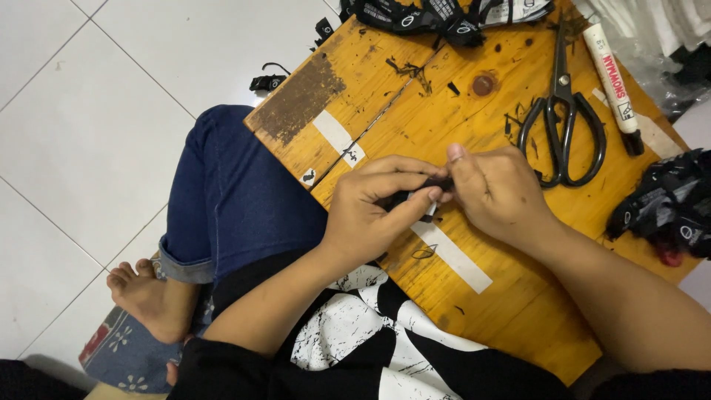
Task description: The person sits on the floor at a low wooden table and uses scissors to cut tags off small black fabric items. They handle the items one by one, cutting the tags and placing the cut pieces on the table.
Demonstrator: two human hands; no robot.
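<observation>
Head view: both hands meet over the middle of the wooden table [385, 111]. Left hand [370, 211] and right hand [500, 192] pinch a small black piece [415, 194] between fingertips, each closed on one end, likely to steady it. Black scissors [563, 122] and a white marker [613, 78] lie at two o'clock, within reach. Black scraps [444, 15] pile at twelve.

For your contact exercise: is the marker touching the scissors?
Apart. The head view shows bare wood between the marker and the scissors along their whole length.
</observation>
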